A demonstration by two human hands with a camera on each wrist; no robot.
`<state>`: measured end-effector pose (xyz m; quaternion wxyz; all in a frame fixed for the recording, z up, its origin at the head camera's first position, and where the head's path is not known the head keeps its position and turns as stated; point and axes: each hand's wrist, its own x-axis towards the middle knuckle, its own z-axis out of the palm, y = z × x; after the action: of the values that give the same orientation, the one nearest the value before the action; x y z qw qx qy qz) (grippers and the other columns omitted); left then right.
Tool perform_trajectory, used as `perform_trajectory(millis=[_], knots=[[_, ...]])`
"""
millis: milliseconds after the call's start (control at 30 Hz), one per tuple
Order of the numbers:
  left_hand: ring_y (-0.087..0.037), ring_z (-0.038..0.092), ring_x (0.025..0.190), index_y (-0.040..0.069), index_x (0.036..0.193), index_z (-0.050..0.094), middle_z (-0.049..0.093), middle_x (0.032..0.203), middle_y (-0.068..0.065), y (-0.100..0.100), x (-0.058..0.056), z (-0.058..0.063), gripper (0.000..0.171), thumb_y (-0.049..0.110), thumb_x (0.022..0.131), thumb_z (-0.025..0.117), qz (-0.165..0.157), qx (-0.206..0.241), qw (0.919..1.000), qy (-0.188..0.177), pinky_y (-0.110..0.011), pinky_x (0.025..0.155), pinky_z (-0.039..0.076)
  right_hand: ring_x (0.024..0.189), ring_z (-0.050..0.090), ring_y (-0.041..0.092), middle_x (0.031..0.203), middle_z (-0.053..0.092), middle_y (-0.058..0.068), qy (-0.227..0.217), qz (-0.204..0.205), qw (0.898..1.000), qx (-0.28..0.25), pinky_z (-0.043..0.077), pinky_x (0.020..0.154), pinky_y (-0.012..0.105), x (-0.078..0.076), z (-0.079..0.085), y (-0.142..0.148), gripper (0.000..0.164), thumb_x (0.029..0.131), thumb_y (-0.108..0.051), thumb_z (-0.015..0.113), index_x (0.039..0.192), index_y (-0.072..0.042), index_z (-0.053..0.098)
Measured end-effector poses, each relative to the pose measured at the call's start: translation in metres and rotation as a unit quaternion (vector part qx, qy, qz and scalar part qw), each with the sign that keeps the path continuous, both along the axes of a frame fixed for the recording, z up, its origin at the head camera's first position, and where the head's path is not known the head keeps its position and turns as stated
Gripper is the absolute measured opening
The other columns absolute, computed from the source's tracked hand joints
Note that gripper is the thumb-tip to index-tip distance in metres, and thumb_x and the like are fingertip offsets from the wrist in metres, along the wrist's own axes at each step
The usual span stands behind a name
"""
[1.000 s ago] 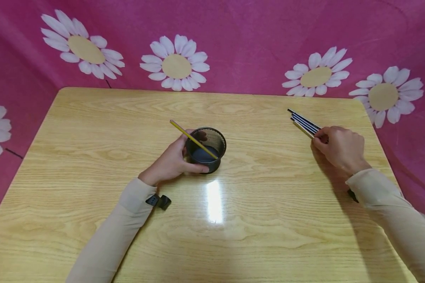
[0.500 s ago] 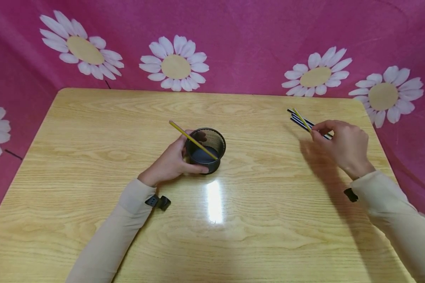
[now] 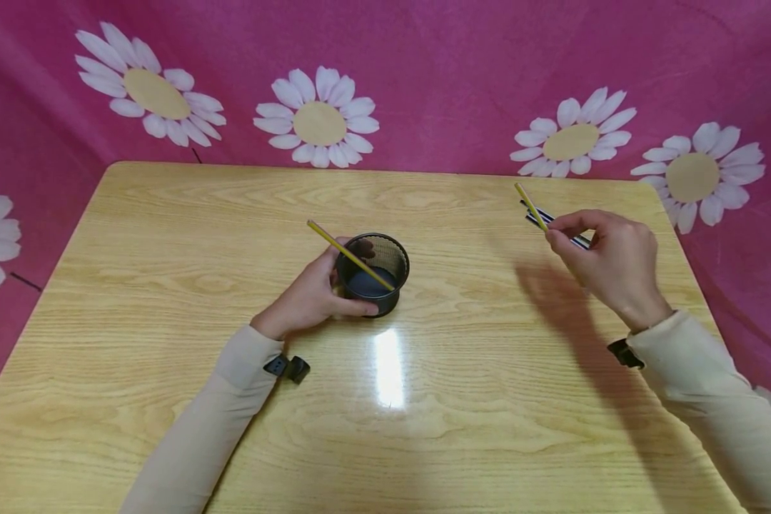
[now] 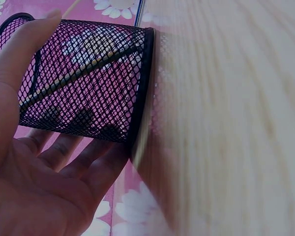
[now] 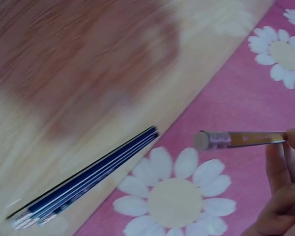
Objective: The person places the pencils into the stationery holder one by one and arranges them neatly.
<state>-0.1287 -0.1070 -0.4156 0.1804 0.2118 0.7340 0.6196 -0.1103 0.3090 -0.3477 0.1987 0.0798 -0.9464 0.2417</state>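
Note:
My left hand (image 3: 308, 296) grips a black mesh pencil cup (image 3: 387, 303) standing on the table, thumb on the near side and fingers round the far side. Inside the cup leans a yellow pencil (image 3: 335, 244), its upper end sticking out to the left over the rim. Through the mesh (image 4: 83, 78) the pencil shows slanting in the left wrist view. My right hand (image 3: 613, 260) pinches another yellow pencil (image 3: 527, 203) between thumb and fingertips, raised over the table. In the right wrist view its eraser end (image 5: 204, 140) with the metal band points towards the left.
Several dark blue pencils with pale stripes (image 5: 93, 172) lie bunched on the table below my right hand, partly hidden by it in the head view. The wooden table (image 3: 167, 235) ends at a pink cloth (image 3: 437, 93) with white daisies behind it.
My right hand has picked the yellow pencil out from the bunch, lifted it and moved slightly left. The dark pencils stay on the table. My left hand and the cup have not moved.

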Motion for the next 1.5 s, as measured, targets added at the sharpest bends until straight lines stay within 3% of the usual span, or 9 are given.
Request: perform_trajectory(millis=[333,600,833,1033,1300,1500], knots=[[-0.029,0.058,0.136,0.005,0.154,0.045,0.056,0.152,-0.014,0.0,0.001,0.0,0.091,-0.006,0.08,0.095,-0.001,0.005,1.0,-0.003,-0.044,0.12,0.04,0.06,0.043,-0.003,0.086,0.078,0.007,0.034,0.038,0.997,-0.056,0.032,0.057,0.014,0.008,0.011,-0.027,0.011,0.09,-0.007,0.089,0.101,-0.005,0.086],[-0.029,0.056,0.137,0.009,0.154,0.048,0.057,0.151,-0.013,-0.005,-0.004,-0.01,0.091,0.009,0.079,0.1,-0.006,0.012,0.9996,0.024,-0.044,0.12,0.038,0.055,0.041,0.004,0.087,0.071,-0.019,0.044,0.079,0.989,-0.117,0.031,0.052,0.019,0.014,0.023,-0.048,0.01,0.091,-0.003,0.089,0.1,-0.007,0.087],[-0.029,0.055,0.139,0.008,0.154,0.047,0.056,0.152,-0.013,-0.004,-0.004,-0.008,0.091,0.008,0.08,0.1,-0.003,0.002,0.9998,0.022,-0.045,0.121,0.037,0.053,0.036,0.009,0.092,0.077,-0.006,0.042,0.116,0.977,-0.172,0.027,0.05,0.022,0.019,0.029,-0.068,0.014,0.088,0.006,0.087,0.099,-0.003,0.085],[-0.029,0.055,0.138,0.007,0.155,0.045,0.056,0.153,-0.013,-0.003,-0.002,-0.003,0.092,0.001,0.079,0.098,-0.003,0.0,0.9999,0.012,-0.046,0.121,0.038,0.05,0.033,0.008,0.088,0.076,-0.009,0.048,0.149,0.967,-0.199,0.025,0.048,0.024,0.015,0.033,-0.086,0.012,0.091,0.004,0.085,0.1,-0.004,0.085],[-0.028,0.055,0.14,0.004,0.154,0.045,0.056,0.153,-0.014,-0.002,-0.001,-0.002,0.091,-0.003,0.08,0.096,-0.001,0.002,1.0,0.001,-0.044,0.122,0.037,0.048,0.032,0.008,0.086,0.077,-0.002,0.052,0.205,0.952,-0.221,0.025,0.046,0.024,0.01,0.036,-0.111,0.007,0.094,-0.001,0.081,0.101,-0.001,0.084],[-0.029,0.053,0.141,0.006,0.154,0.047,0.056,0.153,-0.013,-0.003,-0.005,-0.008,0.09,0.007,0.08,0.099,-0.008,0.009,0.9998,0.017,-0.043,0.122,0.037,0.05,0.035,0.009,0.087,0.078,0.001,0.054,0.23,0.946,-0.223,0.026,0.048,0.023,0.007,0.037,-0.129,0.009,0.095,-0.001,0.08,0.101,-0.004,0.084]])
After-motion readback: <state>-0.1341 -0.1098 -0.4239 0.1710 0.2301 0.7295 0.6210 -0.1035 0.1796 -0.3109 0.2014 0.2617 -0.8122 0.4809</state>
